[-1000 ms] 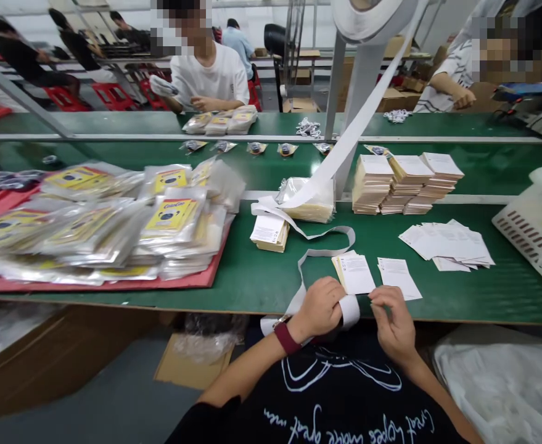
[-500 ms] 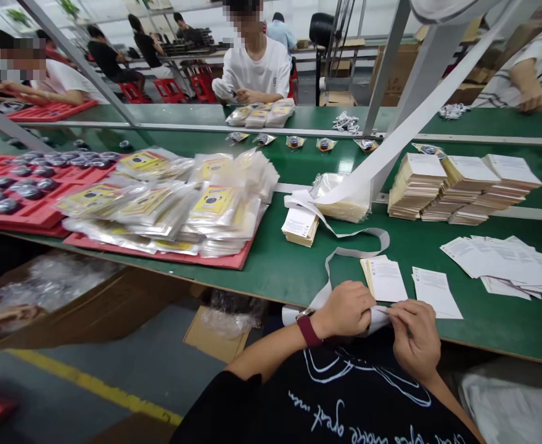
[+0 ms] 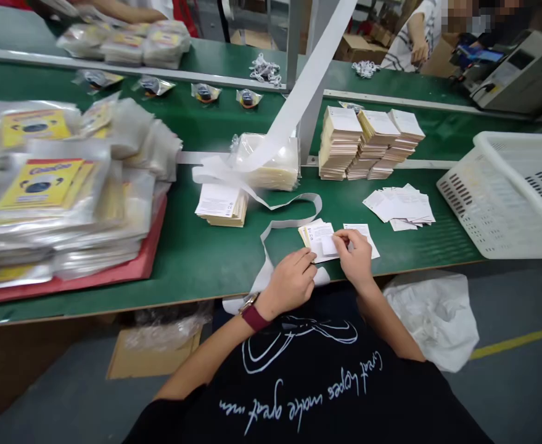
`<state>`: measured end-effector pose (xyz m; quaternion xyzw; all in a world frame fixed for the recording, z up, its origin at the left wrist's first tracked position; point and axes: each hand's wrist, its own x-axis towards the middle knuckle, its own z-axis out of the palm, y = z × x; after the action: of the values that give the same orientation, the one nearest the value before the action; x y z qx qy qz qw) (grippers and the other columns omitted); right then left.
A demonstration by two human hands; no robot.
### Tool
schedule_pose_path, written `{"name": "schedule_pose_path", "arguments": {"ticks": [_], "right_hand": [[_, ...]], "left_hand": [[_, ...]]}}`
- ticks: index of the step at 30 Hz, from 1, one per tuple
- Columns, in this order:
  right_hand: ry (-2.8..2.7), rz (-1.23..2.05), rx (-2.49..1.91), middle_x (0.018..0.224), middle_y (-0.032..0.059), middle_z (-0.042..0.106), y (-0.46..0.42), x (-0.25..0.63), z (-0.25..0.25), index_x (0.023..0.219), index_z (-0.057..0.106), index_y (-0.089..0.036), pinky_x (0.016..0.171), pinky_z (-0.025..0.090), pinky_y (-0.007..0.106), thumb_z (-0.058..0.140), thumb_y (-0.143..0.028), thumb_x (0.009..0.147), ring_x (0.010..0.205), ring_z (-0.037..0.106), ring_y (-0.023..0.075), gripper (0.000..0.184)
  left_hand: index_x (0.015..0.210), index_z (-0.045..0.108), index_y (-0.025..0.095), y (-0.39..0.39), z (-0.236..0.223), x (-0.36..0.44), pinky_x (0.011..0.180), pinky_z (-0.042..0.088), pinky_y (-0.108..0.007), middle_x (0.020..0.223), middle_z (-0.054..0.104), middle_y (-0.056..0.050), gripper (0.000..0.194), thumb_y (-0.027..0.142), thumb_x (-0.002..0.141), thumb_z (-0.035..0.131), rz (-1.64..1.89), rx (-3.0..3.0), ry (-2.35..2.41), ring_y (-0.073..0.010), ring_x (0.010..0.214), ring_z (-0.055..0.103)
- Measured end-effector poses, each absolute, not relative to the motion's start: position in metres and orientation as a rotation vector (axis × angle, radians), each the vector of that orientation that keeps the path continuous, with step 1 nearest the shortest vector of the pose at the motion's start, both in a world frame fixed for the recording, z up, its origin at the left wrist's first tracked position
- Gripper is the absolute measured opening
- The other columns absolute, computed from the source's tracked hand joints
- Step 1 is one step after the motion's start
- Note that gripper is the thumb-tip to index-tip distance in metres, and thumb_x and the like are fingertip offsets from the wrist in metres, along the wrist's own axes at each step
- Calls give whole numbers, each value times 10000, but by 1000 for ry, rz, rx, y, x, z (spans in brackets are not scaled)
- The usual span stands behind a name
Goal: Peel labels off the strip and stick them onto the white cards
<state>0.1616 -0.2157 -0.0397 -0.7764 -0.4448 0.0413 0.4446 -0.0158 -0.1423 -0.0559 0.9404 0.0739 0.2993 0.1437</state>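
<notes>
My right hand (image 3: 356,258) pinches a small white label (image 3: 328,245) over the top card of a small stack of printed cards (image 3: 316,233). My left hand (image 3: 290,280) is closed, its fingertips at the lower left edge of that stack; what they hold, if anything, is hidden. A long white label strip (image 3: 267,237) hangs from above, loops across the green table and runs down by my left hand, with a loose white part (image 3: 321,276) beside it at the table edge. Another printed card (image 3: 363,234) lies just right of the stack, partly behind my right hand.
Bagged yellow cards (image 3: 39,185) are piled at left on a red tray (image 3: 153,259). A card block (image 3: 222,203), tall card stacks (image 3: 367,142) and spread cards (image 3: 400,206) lie beyond my hands. A white basket (image 3: 497,203) stands right; metal posts (image 3: 312,92) rise behind.
The view has turned right and down. My hands have moved from the strip at the table edge onto the card stack, and my right hand now has a small label.
</notes>
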Motion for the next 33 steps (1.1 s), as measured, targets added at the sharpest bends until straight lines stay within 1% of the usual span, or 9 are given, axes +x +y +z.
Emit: {"name": "schedule_pose_path", "arguments": {"ticks": [3, 11, 18, 21, 24, 25, 26, 29, 33], "right_hand": [[-1129, 156, -1992, 732, 16, 663, -213, 160, -44, 771, 646, -216, 777, 455, 347, 554, -320, 864, 714, 585, 181, 167], [-1155, 162, -2054, 685, 8, 651, -211, 157, -48, 742, 628, -215, 769, 425, 351, 547, -310, 864, 679, 575, 180, 175], [-1321, -9, -2143, 686, 7, 643, -211, 155, -52, 767, 621, -204, 811, 353, 362, 514, -293, 901, 704, 569, 185, 193], [-1413, -70, -2257, 729, 33, 664, -211, 155, -50, 918, 642, -188, 801, 324, 366, 507, -319, 916, 737, 585, 209, 187], [-1354, -123, -2433, 802, 84, 687, -210, 160, -44, 1216, 566, -139, 770, 305, 366, 527, -415, 916, 756, 590, 245, 409], [-1330, -136, -2477, 835, 102, 691, -210, 163, -43, 1251, 544, -131, 765, 300, 366, 523, -451, 918, 776, 591, 256, 463], [-1326, -134, -2499, 861, 114, 691, -210, 166, -41, 1228, 560, -136, 765, 296, 367, 514, -481, 921, 803, 590, 265, 465], [-1369, -52, -2449, 881, 92, 688, -212, 170, -41, 979, 639, -189, 808, 290, 381, 508, -519, 922, 880, 574, 266, 360], [-1230, 30, -2300, 830, 38, 674, -214, 168, -46, 830, 603, -205, 878, 295, 402, 558, -496, 889, 880, 561, 234, 300]], "left_hand": [[887, 656, 108, -143, -55, -15, 962, 545, -492, 1165, 657, -180, 215, 38, 782, 482, 816, 2723, 182, -302, 1201, 577], [895, 649, 101, -142, -57, -13, 966, 551, -497, 1152, 668, -184, 211, 35, 792, 477, 786, 2714, 171, -305, 1209, 587], [885, 646, 88, -141, -54, -12, 963, 551, -467, 1235, 639, -180, 169, 57, 794, 507, 747, 2757, 156, -311, 1186, 588], [892, 646, 100, -141, -55, -12, 952, 552, -466, 1207, 654, -163, 161, 75, 813, 508, 732, 2781, 149, -309, 1182, 585], [894, 649, 103, -141, -55, -11, 949, 549, -463, 1198, 661, -157, 165, 71, 809, 510, 740, 2787, 153, -308, 1176, 586], [894, 649, 100, -141, -55, -12, 951, 548, -465, 1204, 660, -160, 167, 66, 804, 513, 742, 2783, 154, -310, 1178, 585], [894, 650, 98, -141, -55, -12, 953, 546, -469, 1211, 659, -163, 168, 62, 799, 516, 745, 2777, 153, -312, 1182, 582], [894, 653, 99, -141, -55, -12, 960, 539, -480, 1233, 650, -171, 179, 49, 787, 518, 735, 2762, 151, -317, 1210, 569], [909, 657, 101, -140, -54, -12, 969, 530, -480, 1280, 632, -169, 201, 37, 779, 518, 689, 2786, 159, -325, 1258, 542]]}}
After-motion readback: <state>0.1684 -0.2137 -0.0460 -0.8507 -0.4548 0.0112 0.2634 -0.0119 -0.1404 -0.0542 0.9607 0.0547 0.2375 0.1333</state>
